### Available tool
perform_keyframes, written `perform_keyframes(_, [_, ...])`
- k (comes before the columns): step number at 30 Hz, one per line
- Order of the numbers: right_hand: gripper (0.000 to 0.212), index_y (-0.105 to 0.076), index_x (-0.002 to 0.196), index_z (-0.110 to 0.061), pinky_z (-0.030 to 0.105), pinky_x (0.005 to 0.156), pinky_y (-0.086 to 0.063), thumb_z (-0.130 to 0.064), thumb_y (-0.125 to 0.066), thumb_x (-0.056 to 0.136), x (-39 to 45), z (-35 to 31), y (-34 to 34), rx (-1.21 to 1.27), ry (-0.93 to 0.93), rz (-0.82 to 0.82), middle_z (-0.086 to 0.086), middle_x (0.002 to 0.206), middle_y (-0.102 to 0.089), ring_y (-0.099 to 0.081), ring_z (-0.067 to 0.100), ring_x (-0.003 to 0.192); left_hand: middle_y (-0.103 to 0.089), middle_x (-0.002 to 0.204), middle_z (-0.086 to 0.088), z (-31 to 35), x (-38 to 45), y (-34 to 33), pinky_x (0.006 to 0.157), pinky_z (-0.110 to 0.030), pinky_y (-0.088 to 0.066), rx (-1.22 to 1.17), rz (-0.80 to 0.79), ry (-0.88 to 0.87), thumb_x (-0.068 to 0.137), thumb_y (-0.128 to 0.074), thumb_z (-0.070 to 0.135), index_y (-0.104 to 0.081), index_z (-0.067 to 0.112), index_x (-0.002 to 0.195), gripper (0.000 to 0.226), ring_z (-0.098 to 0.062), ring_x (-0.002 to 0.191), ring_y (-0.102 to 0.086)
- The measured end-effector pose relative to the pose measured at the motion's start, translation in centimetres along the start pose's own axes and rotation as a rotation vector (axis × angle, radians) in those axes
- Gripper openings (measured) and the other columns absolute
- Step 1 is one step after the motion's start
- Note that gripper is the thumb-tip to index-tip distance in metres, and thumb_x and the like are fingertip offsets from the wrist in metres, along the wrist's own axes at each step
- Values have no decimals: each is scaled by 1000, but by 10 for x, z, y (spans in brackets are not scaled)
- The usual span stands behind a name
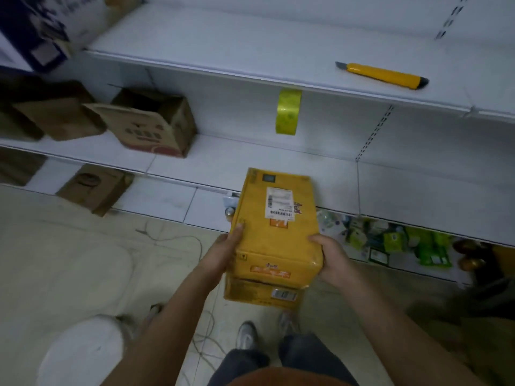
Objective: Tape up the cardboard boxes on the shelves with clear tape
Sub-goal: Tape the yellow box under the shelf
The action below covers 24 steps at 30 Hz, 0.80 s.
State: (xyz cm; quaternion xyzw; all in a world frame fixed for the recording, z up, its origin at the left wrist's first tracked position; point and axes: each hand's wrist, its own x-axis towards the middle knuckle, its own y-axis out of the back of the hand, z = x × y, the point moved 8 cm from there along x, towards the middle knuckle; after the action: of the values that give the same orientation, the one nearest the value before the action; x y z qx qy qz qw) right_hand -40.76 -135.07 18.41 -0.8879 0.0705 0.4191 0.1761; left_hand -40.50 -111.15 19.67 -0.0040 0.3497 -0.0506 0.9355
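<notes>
Below the white shelves, the person is holding a yellow box (274, 232) in midair, left hand (227, 246) and right hand (331, 257) with fingers curled round its sides. It looks glossy, maybe already taped. Tape roll (288, 111) is standing on the middle shelf; an open carton (156, 123) is waiting untaped.

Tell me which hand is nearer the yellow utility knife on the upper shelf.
Right. The right hand grips the yellow box on the side below the yellow utility knife; the left hand holds the box's opposite side, farther away.
</notes>
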Motion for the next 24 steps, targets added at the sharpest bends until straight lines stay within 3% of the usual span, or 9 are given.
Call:
perform_keyframes(3, [39,-51,140,-18,34,74,-54,-28,-50,102,-2,-6,-48,-249,151,79,3,109,-66,-64,21,87,-69,128,-1,-15,-24,39,99,-55,-52,-102,163,-130,69,-59,86,-54,33,140,88,-25,112,-68])
perform_keyframes(6, [43,-40,147,-28,23,60,-50,-31,-45,105,-6,-15,-99,-477,277,-36,0,120,-61,-60,8,86,-69,127,3,-17,-53,74,100,-55,-51,-167,278,-235,77,-55,78,-53,32,141,78,-22,115,-67])
perform_keyframes(10, [35,-41,138,-39,41,90,-55,-36,-46,104,-27,-22,-163,-592,368,-249,2,136,-58,-61,19,109,-69,128,4,-8,-98,110,105,-48,-48,-301,468,-359,87,-57,68,-57,30,137,63,-18,116,-66])
perform_keyframes(16, [43,-39,133,-48,22,74,-55,-26,-54,100,-95,-47,-225,-578,549,-574,-11,130,-61,-67,6,100,-69,126,-7,17,-161,141,106,-50,-45,-495,644,-573,91,-62,49,-60,18,133,52,-30,118,-63])
perform_keyframes(18, [50,-38,138,-47,16,68,-54,-23,-57,99,-122,-67,-236,-558,620,-683,-12,128,-64,-68,11,100,-70,124,-7,45,-178,141,99,-43,-49,-510,644,-655,85,-64,53,-62,16,130,59,-24,114,-65])
perform_keyframes(21, [62,-31,149,-41,28,96,-51,-32,-61,96,-158,-107,-250,-540,733,-788,-17,137,-59,-58,11,124,-75,103,-2,98,-205,147,76,-25,-55,-456,678,-752,91,-55,45,-65,9,119,47,-19,92,-69])
perform_keyframes(24, [66,-23,153,-33,21,97,-47,-29,-51,93,-187,-133,-269,-595,828,-869,-24,138,-55,-53,4,128,-71,90,-2,150,-237,167,64,-20,-52,-448,734,-800,100,-51,27,-68,9,113,27,-15,77,-64])
